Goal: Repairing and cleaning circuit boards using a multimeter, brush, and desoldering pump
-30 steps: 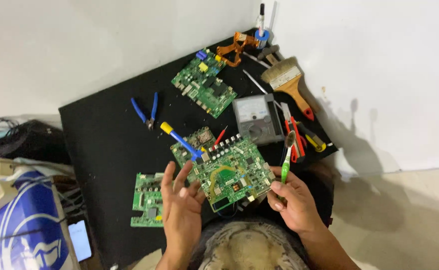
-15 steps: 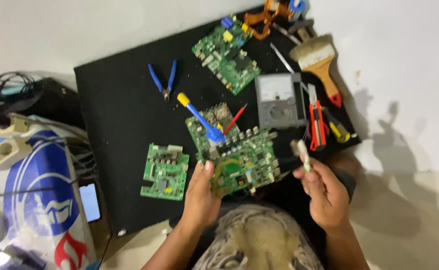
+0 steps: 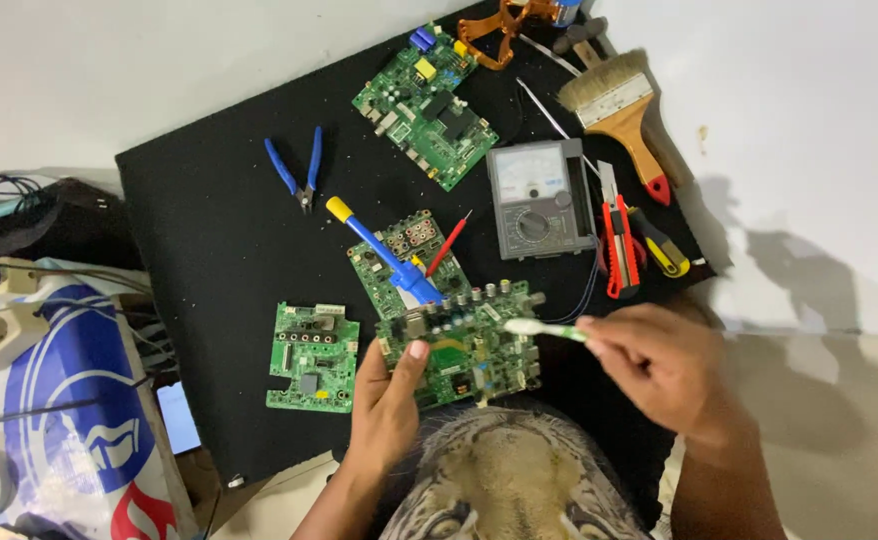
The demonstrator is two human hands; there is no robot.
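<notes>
My left hand [image 3: 387,405] grips the near left edge of a green circuit board [image 3: 464,343], thumb on top, holding it over the black mat [image 3: 209,240]. My right hand [image 3: 659,365] holds a toothbrush [image 3: 542,329] with a green and white handle. Its bristle end rests on the board's upper right part.
On the mat lie a blue soldering tool [image 3: 379,250] across a small board [image 3: 409,255], another board [image 3: 311,357] at left, a larger board [image 3: 425,105] at the back, blue pliers [image 3: 297,170], a grey meter [image 3: 539,198], a red knife [image 3: 616,245] and a paintbrush [image 3: 624,115].
My right hand has swung the toothbrush from upright beside the board down onto the board's top. The left hand has shifted its grip lower on the board. The camera view has also shifted.
</notes>
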